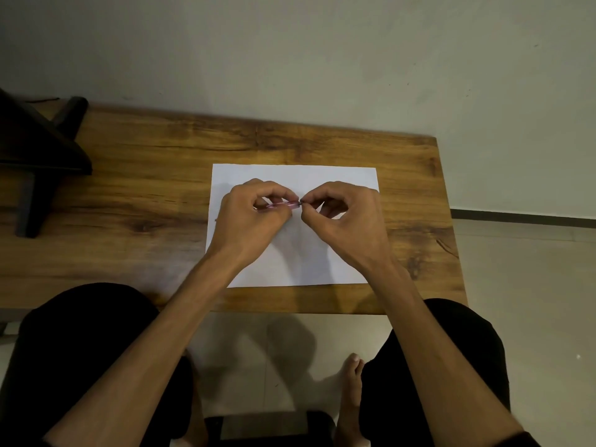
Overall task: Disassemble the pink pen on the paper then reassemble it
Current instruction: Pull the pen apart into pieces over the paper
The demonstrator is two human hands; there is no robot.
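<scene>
The wooden table (290,140) lay mostly bare; a broad open strip ran along its far edge, across the upper middle of the frame, and another stretched left of the white paper (338,253); the right margin beside the sheet was narrower but clear. At the upper left a dark stand (35,156) blocked that corner, one leg reaching down over the wood. Both hands met over the sheet's centre, the left hand (254,217) and right hand (345,217) nearly touching, closing the gap between them; the forearms crossed the near edge, leaving the paper's lower middle open between them.
</scene>
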